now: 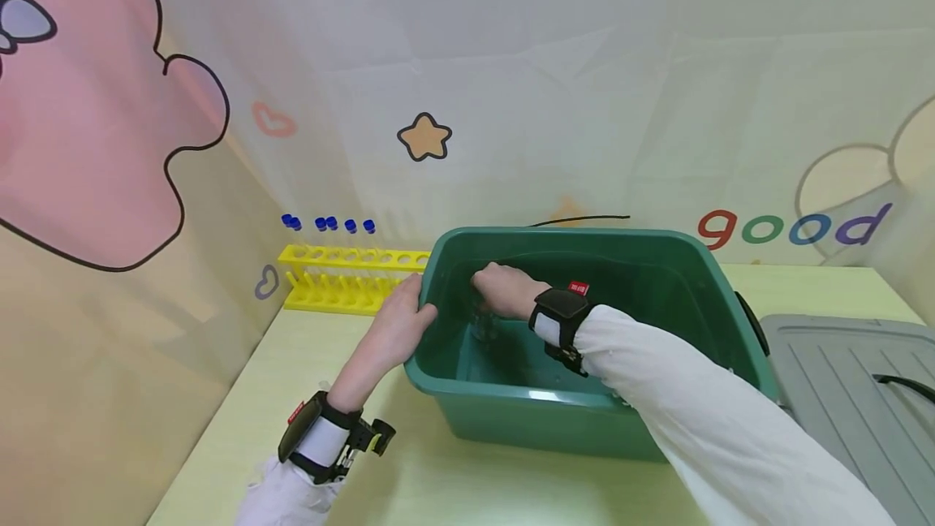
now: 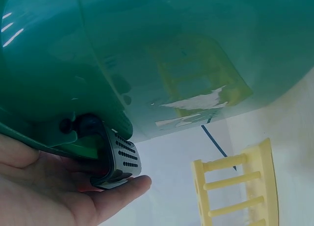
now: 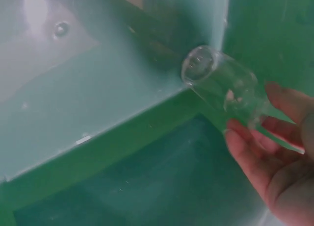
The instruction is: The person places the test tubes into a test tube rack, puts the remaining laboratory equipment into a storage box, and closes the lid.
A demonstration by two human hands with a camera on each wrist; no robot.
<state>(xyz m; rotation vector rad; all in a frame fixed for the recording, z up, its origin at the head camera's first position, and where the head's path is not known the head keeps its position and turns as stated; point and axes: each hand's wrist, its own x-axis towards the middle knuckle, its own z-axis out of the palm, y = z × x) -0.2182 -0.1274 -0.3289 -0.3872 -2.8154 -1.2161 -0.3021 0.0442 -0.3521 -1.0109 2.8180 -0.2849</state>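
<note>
Glass tube (image 3: 219,86) between right-hand fingers (image 3: 250,152) (inside green tub (image 1: 511,408)).

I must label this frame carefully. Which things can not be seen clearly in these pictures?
- Clear glass tube in the right hand: head view hides it behind that hand; its lower end is cut off.
- Green plastic tub: any water is unclear.
- Left hand fingers: hidden behind the tub rim.
- Yellow plastic tube rack: tubes too small.
</note>
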